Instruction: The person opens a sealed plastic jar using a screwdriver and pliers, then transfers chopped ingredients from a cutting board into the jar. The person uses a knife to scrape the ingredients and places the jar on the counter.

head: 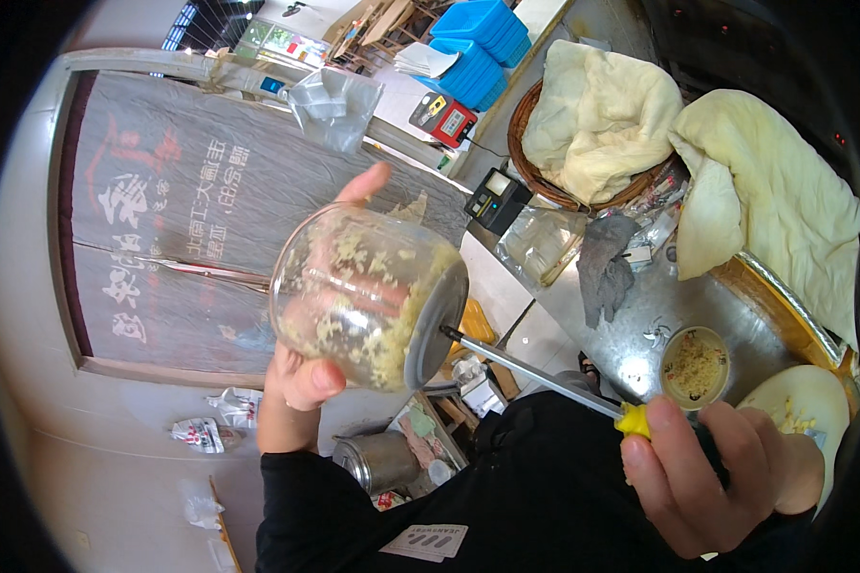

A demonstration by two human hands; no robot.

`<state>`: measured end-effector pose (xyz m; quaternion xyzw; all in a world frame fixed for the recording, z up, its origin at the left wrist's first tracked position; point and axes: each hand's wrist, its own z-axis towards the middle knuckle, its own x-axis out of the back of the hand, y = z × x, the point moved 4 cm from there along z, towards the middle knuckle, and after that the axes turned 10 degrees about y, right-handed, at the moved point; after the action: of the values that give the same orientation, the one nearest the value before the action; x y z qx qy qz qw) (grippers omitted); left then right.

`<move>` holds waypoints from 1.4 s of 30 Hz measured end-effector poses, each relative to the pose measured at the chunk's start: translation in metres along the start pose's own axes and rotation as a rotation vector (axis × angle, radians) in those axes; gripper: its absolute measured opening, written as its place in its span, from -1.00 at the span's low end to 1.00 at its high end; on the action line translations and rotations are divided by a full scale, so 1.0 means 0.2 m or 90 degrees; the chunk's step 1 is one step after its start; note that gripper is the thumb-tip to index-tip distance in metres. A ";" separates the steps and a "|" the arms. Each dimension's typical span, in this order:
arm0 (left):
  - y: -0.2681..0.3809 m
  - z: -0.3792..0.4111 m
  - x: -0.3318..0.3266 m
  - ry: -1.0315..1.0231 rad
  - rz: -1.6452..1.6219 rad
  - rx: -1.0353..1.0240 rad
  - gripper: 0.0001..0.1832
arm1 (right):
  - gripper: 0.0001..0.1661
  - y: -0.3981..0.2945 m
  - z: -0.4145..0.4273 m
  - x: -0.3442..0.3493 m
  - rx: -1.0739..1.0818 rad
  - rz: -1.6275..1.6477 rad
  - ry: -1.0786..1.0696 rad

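Note:
My left hand [308,365] holds a clear glass chopper bowl [358,286] tilted on its side, fingers behind it and thumb at the near side. Bits of yellowish minced food cling to the inside of the glass. The grey base [438,326] of the bowl faces right. In my right hand [717,465] is a screwdriver [537,372] with a yellow and dark handle. Its dark tip meets the grey base near the middle; whether it presses in cannot be told. Below the right hand's reach, a small bowl of yellow mince [695,365] stands on the metal worktop [631,344].
Beside the mince bowl lies a small many-pointed metal piece [657,333]. A cutting board [795,401] bears yellow scraps. Further along are a grey rag [607,265], a black device [498,200], a cloth-covered wicker basket [519,136] and stacked blue baskets [476,50]. A printed curtain [165,215] hangs left.

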<state>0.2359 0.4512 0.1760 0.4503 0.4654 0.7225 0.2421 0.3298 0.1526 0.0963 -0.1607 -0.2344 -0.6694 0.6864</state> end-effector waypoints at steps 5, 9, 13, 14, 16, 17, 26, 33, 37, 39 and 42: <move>0.04 -0.04 -0.05 0.088 0.005 0.020 0.45 | -0.69 0.02 -0.02 0.00 -0.039 0.068 0.010; 0.07 -0.04 -0.05 0.110 -0.005 0.015 0.48 | -0.65 0.01 -0.03 -0.01 -0.105 0.130 0.058; 0.06 -0.04 -0.06 0.123 0.007 -0.012 0.32 | -0.60 0.05 -0.02 -0.02 -0.181 0.225 0.057; 0.05 -0.04 -0.04 0.110 0.016 -0.021 0.28 | -0.60 0.06 -0.03 -0.02 -0.200 0.255 0.053; 0.03 -0.02 -0.04 0.097 0.012 -0.039 0.19 | -0.58 0.07 -0.03 -0.02 -0.223 0.279 0.043; 0.03 -0.02 -0.05 0.100 0.004 -0.046 0.16 | -0.57 0.07 -0.03 -0.02 -0.226 0.280 0.042; 0.01 -0.02 0.00 0.065 0.037 -0.076 0.06 | -0.53 0.04 -0.05 -0.08 -0.284 0.324 0.042; -0.01 -0.02 -0.01 0.059 0.032 -0.086 -0.03 | -0.51 0.11 -0.06 -0.11 -0.438 0.495 0.056; 0.00 -0.03 -0.03 0.061 0.021 -0.044 0.06 | -0.56 0.14 -0.09 -0.15 -0.582 0.641 0.042; 0.00 -0.03 -0.03 0.055 0.021 -0.060 0.17 | -0.57 0.14 -0.12 -0.19 -0.672 0.743 0.016; -0.03 -0.01 -0.03 0.039 0.032 -0.058 0.28 | -0.54 0.16 -0.14 -0.22 -0.701 0.809 -0.006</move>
<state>0.2363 0.4482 0.1671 0.4282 0.4277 0.7621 0.2298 0.3651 0.1759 0.0514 -0.5767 0.2579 -0.1736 0.7555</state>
